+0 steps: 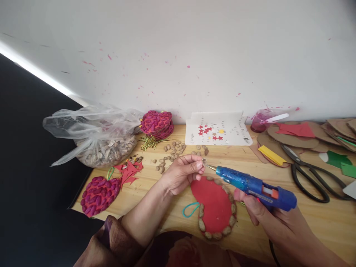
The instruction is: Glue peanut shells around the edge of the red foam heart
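My left hand [182,172] pinches a small pistachio shell [204,162] between thumb and fingertips, just above a red heart cutout [214,205]. My right hand [267,218] grips a blue glue gun [257,187], its metal nozzle touching the shell. The red heart lies flat on the wooden table [319,218]. Shells are glued along its right and lower edge, and a teal loop [190,209] sticks out at its left.
A plastic bag of shells [102,142] sits at back left. Finished magenta shell hearts [98,194] and a stack [157,124] lie nearby, with loose shells [172,152], a star-sticker sheet [218,129], black scissors [311,172], cardboard pieces [292,139] and a pink cup [261,120].
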